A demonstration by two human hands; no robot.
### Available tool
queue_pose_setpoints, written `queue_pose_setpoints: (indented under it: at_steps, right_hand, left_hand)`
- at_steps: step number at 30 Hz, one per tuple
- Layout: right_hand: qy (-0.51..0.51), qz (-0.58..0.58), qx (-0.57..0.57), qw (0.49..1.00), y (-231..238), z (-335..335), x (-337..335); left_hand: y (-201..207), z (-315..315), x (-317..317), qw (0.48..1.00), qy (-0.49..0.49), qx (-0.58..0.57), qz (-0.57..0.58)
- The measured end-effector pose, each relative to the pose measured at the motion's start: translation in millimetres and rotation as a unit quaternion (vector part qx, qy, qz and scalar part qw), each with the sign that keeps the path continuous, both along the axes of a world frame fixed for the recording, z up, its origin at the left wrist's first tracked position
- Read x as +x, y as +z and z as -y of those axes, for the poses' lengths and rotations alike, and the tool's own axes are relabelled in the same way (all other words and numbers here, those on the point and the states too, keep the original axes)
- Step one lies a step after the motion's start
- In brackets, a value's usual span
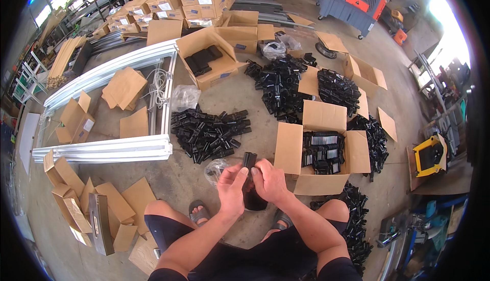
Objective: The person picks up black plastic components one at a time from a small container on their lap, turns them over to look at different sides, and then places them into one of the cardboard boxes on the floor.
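Note:
In front of my knees, both hands grip one short black part with a channel-like top point(249, 160). My left hand point(232, 185) is closed on its left side, the thumb pressed against it. My right hand point(270, 181) pinches it from the right. The lower end of the part is hidden by my fingers. Beneath my hands a dark round shape point(255, 200) shows between my feet; I cannot make out what it is. Just beyond lies a heap of similar black parts point(209, 132). To the right stands an open carton point(324, 116) with black parts stacked in rows inside.
More black parts are heaped ahead point(279, 84) and along my right side point(352, 204). An open carton point(219, 74) holds black pieces. White metal profiles point(112, 149) lie at the left, flattened cardboard point(115, 204) nearer. A grey-orange wheeled machine point(352, 3) stands far right.

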State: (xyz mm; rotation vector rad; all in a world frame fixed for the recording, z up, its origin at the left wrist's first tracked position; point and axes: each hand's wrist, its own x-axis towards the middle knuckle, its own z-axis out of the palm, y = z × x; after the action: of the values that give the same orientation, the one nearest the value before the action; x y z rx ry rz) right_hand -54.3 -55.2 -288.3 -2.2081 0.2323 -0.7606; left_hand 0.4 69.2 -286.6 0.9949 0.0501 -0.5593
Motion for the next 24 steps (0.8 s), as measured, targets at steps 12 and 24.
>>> queue_pose_setpoints:
  at_steps: [12, 24]
  right_hand:
    - [0.023, 0.012, -0.011, 1.000, 8, 7, 2]
    - [0.000, 0.001, -0.075, 0.997, 6, 12, 0]
  left_hand:
    - [-2, -4, 4, 1.000, -0.011, -0.016, -0.002]
    - [-1, -4, 1, 1.000, -0.019, -0.009, 0.014]
